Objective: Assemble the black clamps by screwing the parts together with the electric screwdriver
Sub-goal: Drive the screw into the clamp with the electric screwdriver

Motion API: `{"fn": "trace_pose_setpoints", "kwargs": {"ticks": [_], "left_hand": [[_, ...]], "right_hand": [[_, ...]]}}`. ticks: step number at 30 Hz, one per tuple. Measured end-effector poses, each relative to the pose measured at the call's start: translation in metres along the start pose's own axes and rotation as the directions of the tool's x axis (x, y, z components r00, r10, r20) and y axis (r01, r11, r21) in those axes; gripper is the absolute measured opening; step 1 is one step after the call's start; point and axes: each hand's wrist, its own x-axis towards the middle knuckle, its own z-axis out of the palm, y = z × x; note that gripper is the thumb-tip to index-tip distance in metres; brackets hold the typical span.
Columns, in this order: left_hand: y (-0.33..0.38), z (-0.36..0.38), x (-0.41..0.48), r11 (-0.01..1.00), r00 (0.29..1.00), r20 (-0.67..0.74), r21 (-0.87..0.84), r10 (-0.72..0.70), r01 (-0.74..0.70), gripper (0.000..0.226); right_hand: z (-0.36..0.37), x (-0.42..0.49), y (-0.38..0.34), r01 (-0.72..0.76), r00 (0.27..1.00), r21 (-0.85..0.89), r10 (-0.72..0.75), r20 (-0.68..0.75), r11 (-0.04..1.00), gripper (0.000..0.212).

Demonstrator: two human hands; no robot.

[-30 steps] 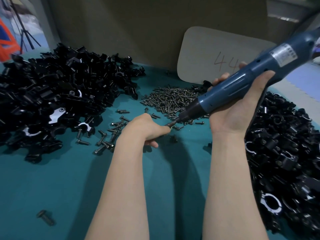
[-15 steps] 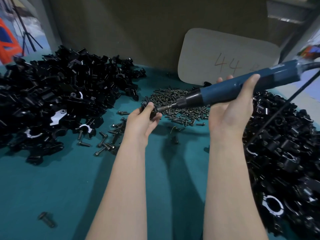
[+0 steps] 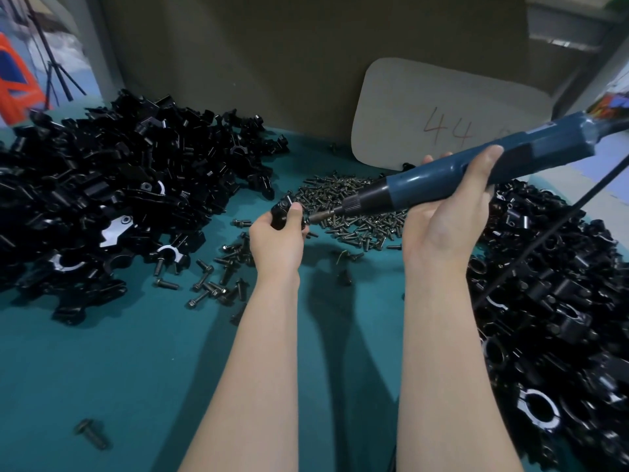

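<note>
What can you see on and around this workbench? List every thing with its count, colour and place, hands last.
table: one, teal, under everything
left clamp pile: one, black, left side
right clamp pile: one, black, right edge
small screws: one heap, dark metal, centre back
bolts: loose scatter, dark, in front of the left clamp pile
lone bolt: one, dark, near left
card: one, pale grey, marked 44, at the back
cable: one, black, above the right clamp pile
electric screwdriver: one, blue, bit towards the held clamp
held clamp: one, black, centre
left hand: grips the held clamp
right hand: grips the electric screwdriver
</note>
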Motion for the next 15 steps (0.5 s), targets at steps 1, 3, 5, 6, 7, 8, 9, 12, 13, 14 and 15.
{"fn": "trace_pose_setpoints", "kwargs": {"ticks": [1,3,5,6,7,8,9,12,13,14,15], "left_hand": [[-0.001,0.0,0.001,0.999,1.0,-0.006,0.027,0.026,-0.025,0.02],[-0.002,0.0,0.001,0.993,0.997,-0.006,0.089,0.073,-0.073,0.02],[-0.004,0.001,0.002,0.982,0.993,-0.018,0.154,0.116,-0.112,0.021],[-0.006,0.001,0.002,0.97,0.989,-0.033,0.201,0.145,-0.136,0.023],[-0.007,0.001,0.002,0.953,0.982,-0.05,0.258,0.18,-0.162,0.024],[-0.008,0.002,0.001,0.933,0.976,-0.064,0.311,0.21,-0.181,0.024],[-0.009,0.002,0.0,0.919,0.971,-0.077,0.346,0.225,-0.186,0.025],[-0.009,0.002,0.001,0.919,0.969,-0.121,0.36,0.215,-0.159,0.031],[-0.008,0.001,0.002,0.921,0.968,-0.135,0.358,0.212,-0.152,0.033],[-0.008,0.0,0.002,0.924,0.967,-0.143,0.352,0.211,-0.149,0.033],[-0.009,0.0,0.003,0.928,0.967,-0.148,0.342,0.209,-0.148,0.033]], "right_hand": [[-0.001,0.002,0.001,-0.017,1.0,0.072,0.017,0.001,0.997,0.048],[-0.001,0.003,0.001,-0.03,0.998,0.087,0.025,0.058,0.996,0.039],[0.002,0.0,0.001,-0.025,0.997,0.067,0.021,0.072,0.997,0.03],[0.004,-0.002,0.001,-0.014,0.997,0.056,0.01,0.078,0.998,0.027],[0.004,-0.002,0.002,-0.003,0.996,0.037,0.0,0.089,0.999,0.026],[0.005,-0.005,0.004,0.02,0.995,0.001,-0.02,0.1,1.0,0.027],[0.006,-0.007,0.006,0.041,0.993,-0.025,-0.038,0.114,0.999,0.028],[0.008,-0.013,0.013,0.086,0.988,-0.1,-0.071,0.137,0.991,0.033],[0.009,-0.015,0.015,0.091,0.987,-0.112,-0.075,0.14,0.99,0.038],[0.01,-0.016,0.016,0.095,0.988,-0.115,-0.08,0.135,0.989,0.044],[0.011,-0.017,0.016,0.097,0.987,-0.105,-0.083,0.135,0.99,0.049]]}}
